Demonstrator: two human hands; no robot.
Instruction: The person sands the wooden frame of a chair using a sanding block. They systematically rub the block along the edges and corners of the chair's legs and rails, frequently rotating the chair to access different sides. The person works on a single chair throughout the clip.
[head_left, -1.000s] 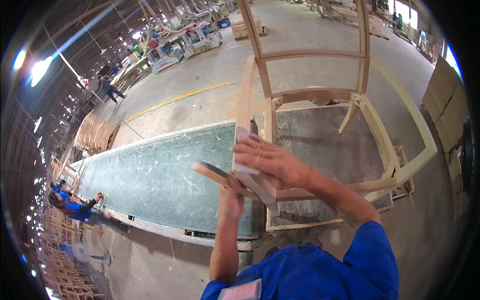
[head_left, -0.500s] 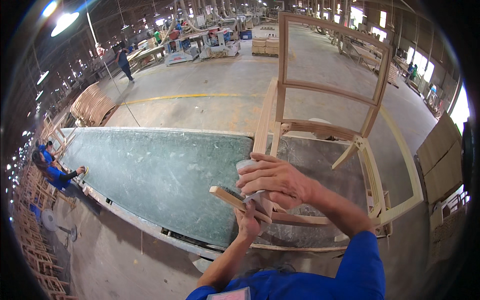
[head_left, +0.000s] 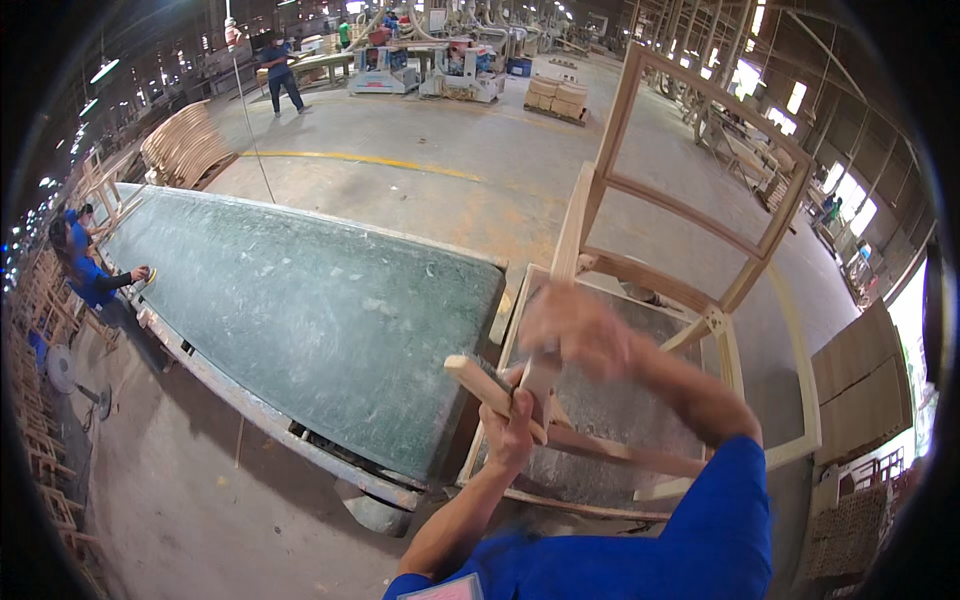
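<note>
Left hand [head_left: 515, 425] clenched around a short wooden stick [head_left: 490, 388], held up over the near corner of the chair frame [head_left: 640, 270]. Right hand [head_left: 575, 330] just above, blurred, grip impossible to tell. Beyond, left: long green worktable [head_left: 290, 310], with a person in blue [head_left: 90, 280] at its far edge.
</note>
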